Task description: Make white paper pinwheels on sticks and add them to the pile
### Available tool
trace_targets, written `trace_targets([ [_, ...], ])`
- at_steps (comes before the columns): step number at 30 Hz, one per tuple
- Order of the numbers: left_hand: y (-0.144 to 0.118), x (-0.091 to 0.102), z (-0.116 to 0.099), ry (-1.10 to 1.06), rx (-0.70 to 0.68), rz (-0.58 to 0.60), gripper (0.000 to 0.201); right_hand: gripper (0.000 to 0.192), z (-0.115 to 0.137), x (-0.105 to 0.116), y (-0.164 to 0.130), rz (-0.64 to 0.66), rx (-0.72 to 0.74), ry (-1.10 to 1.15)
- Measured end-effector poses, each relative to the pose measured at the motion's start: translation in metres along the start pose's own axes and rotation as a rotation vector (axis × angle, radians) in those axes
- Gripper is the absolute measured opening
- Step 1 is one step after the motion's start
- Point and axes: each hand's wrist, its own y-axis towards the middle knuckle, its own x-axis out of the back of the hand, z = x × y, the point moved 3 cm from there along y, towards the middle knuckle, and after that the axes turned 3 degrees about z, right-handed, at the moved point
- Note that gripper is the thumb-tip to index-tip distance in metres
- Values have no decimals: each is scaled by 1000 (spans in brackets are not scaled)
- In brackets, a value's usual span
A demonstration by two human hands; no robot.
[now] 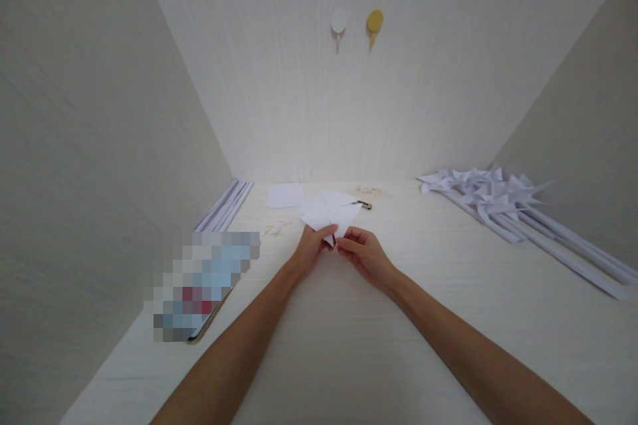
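A sheet of white paper [329, 214], cut with slits so that pointed flaps spread out, is held up just over the pale tabletop. My left hand [312, 249] pinches its near left edge, thumb on top and fingers underneath. On the near right edge, the thumb and fingertips of my right hand [366, 252] close on a flap beside a narrow dark gap. Behind the paper, a small metal-looking tool [365, 204] lies partly covered; its kind cannot be made out. A flat white paper square [286, 195] rests at the back left.
Several white paper pinwheels [491, 189] with long paper sticks [568, 252] are piled at the right. More rolled paper sticks [226, 206] lie at the left wall. A blurred-out flat object [214, 285] lies nearer. White [338, 21] and yellow hooks [375, 21] hang on the back wall.
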Motion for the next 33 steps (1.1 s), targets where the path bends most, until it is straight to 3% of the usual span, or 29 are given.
trace_targets([
  [12, 1, 2, 0, 36, -38, -83, 24, 9, -6, 6, 3, 7, 99, -179],
  [16, 2, 5, -2, 23, -63, -131, 23, 8, -4, 4, 1, 24, 76, -111],
  [19, 2, 4, -3, 59, -85, -117, 22, 13, -4, 3, 0, -6, 39, -25],
  [23, 0, 2, -2, 133, -84, -87, 20, 27, -4, 1, 1, -56, 76, -163],
  [27, 0, 2, -1, 172, -90, -80, 20, 27, -5, 2, 1, -77, 124, -241],
  [29, 1, 3, -2, 113, -84, -72, 22, 25, -4, 3, 1, -81, 150, -259],
  [33, 4, 9, -7, -202, -64, -112, 25, 24, -3, 5, 1, -130, 172, -261],
])
